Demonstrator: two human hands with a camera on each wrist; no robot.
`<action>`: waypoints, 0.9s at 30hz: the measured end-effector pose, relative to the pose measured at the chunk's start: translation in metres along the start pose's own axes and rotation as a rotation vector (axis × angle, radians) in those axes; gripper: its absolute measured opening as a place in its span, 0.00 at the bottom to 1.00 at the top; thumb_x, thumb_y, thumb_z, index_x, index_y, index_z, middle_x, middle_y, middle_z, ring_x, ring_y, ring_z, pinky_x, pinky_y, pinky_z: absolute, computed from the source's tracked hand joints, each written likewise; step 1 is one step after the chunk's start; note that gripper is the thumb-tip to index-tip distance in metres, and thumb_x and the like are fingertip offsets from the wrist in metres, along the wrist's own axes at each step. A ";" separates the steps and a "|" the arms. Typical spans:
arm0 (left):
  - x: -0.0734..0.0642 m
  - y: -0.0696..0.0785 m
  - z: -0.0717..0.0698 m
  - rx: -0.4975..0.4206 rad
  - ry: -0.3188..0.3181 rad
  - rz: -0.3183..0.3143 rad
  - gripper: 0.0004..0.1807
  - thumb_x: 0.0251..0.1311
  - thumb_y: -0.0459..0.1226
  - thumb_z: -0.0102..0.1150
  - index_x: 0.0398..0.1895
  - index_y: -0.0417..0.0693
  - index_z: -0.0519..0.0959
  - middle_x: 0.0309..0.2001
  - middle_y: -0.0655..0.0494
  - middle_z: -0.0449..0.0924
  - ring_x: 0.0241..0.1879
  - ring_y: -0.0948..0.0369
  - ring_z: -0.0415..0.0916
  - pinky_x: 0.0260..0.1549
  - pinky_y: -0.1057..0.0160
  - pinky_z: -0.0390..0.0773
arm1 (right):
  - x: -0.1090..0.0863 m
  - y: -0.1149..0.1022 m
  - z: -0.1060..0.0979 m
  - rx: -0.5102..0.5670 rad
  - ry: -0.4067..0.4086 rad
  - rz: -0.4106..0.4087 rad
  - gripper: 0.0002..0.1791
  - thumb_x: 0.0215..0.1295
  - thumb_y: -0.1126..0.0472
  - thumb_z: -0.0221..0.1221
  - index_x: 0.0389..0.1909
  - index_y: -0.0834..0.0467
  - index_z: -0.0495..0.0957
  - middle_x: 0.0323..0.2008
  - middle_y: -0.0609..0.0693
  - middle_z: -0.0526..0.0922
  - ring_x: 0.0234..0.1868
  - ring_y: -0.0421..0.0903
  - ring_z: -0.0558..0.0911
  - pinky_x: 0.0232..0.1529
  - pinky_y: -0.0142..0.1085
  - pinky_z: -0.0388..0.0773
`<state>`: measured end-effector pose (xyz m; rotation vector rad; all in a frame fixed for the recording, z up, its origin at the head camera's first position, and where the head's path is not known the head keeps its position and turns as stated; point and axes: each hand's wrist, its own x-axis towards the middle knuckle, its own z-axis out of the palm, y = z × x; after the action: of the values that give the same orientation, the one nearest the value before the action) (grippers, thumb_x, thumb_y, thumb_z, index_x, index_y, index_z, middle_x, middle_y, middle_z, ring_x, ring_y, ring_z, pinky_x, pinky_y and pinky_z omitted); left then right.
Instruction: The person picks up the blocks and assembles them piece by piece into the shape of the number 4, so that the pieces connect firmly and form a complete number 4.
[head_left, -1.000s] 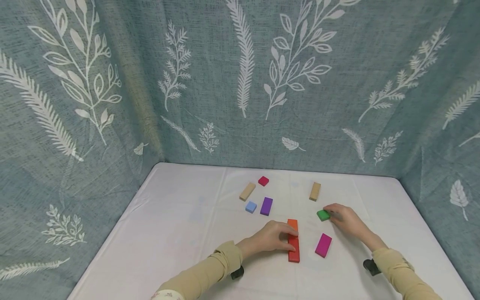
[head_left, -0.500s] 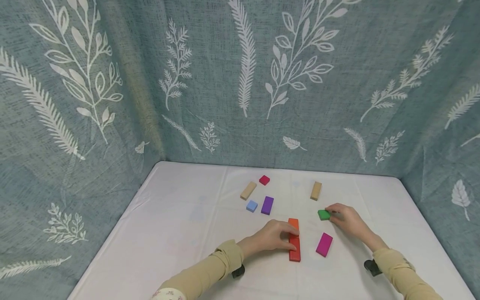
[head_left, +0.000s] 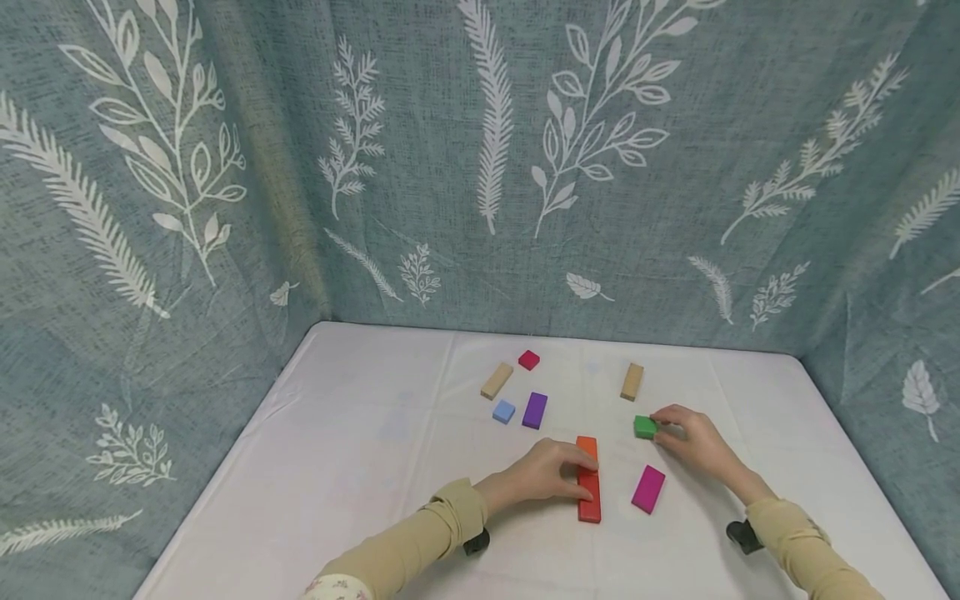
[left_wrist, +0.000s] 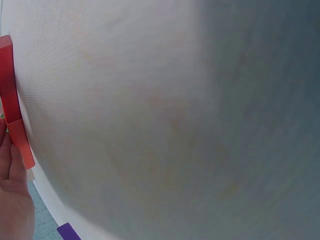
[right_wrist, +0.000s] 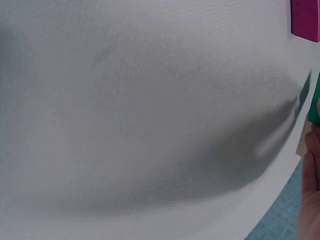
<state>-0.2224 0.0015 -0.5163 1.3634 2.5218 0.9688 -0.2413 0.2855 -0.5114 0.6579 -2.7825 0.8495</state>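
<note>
My left hand (head_left: 536,472) is over an orange block (head_left: 587,448) and a red block (head_left: 588,507) lying end to end, its fingers near the join and its thumb over the red one. In the left wrist view, the fingers lie along the orange block (left_wrist: 21,142), with the red block (left_wrist: 9,82) beyond. My right hand (head_left: 697,442) pinches a small green block (head_left: 645,427) between thumb and fingers. At the right edge of the right wrist view, only part of that green block (right_wrist: 314,110) shows. A magenta block (head_left: 648,489) lies between the hands.
Farther back on the white table (head_left: 360,400) lie a purple block (head_left: 534,411), a light-blue block (head_left: 503,412), a crimson block (head_left: 528,360) and two plain wood blocks, one left (head_left: 497,381), one right (head_left: 632,382). A leaf-patterned curtain (head_left: 450,167) surrounds the table's back and sides.
The green block has turned and shifted slightly left in my right fingers, with the thumb following. My left hand and the other blocks keep their places; the head view has shifted slightly.
</note>
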 end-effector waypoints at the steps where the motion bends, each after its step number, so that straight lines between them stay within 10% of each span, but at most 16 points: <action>1: 0.000 0.000 0.000 -0.005 -0.004 -0.005 0.21 0.46 0.45 0.66 0.45 0.50 0.79 0.44 0.64 0.80 0.46 0.74 0.72 0.48 0.78 0.67 | 0.000 -0.001 -0.001 0.006 0.003 0.003 0.15 0.49 0.70 0.63 0.41 0.66 0.77 0.39 0.57 0.80 0.41 0.54 0.79 0.42 0.46 0.76; 27: -0.004 0.000 -0.001 0.004 0.009 0.028 0.21 0.47 0.46 0.65 0.45 0.50 0.79 0.44 0.64 0.80 0.47 0.73 0.72 0.48 0.78 0.67 | 0.024 -0.036 -0.006 0.057 0.104 -0.065 0.18 0.47 0.68 0.65 0.43 0.62 0.79 0.41 0.53 0.80 0.44 0.51 0.78 0.41 0.46 0.77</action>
<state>-0.2207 -0.0022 -0.5164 1.4027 2.5187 0.9773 -0.2462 0.2534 -0.4822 0.6887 -2.6388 0.9254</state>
